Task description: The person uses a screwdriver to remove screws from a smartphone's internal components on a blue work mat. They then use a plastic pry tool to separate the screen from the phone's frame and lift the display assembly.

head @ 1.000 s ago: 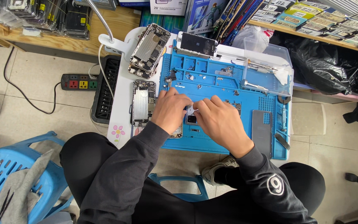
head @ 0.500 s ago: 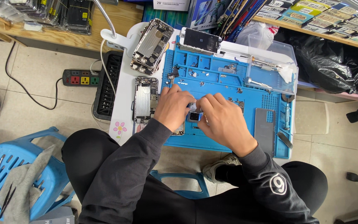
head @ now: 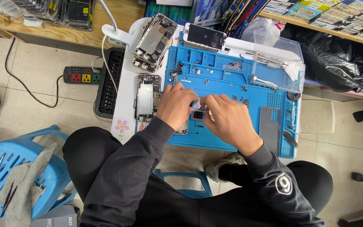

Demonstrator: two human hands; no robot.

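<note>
- 2 hands are seen over a blue mat (head: 232,86) on a small white table (head: 126,101).
- The left hand (head: 176,105) and the right hand (head: 228,119) are held close together near the middle of the mat, with the fingertips almost meeting.
- A small phone part (head: 198,115) lies on the mat right between the 2 hands, and both sets of fingers are bent down onto it.
- A small white bit (head: 196,104) is seen just above that part, at the fingertips. Which hand pinches it cannot be told.
- An open phone body (head: 148,96) is laid flat just left of the left hand, half on the table and half at the mat's edge.
- A pile of open phone bodies (head: 155,41) is stacked at the top left of the table, tilted.
- A phone screen (head: 204,36) with a white frame is laid at the top edge of the mat.
- A clear plastic box (head: 276,63) sits at the top right of the mat, and 2 screwdrivers (head: 269,64) are seen in it.
- A grey flat plate (head: 270,124) is laid on the right side of the mat, well apart from the right hand.
- A power strip (head: 82,76) is seen on the floor to the left.
- A blue stool (head: 9,164) with a grey cloth (head: 27,185) stands at the lower left.
</note>
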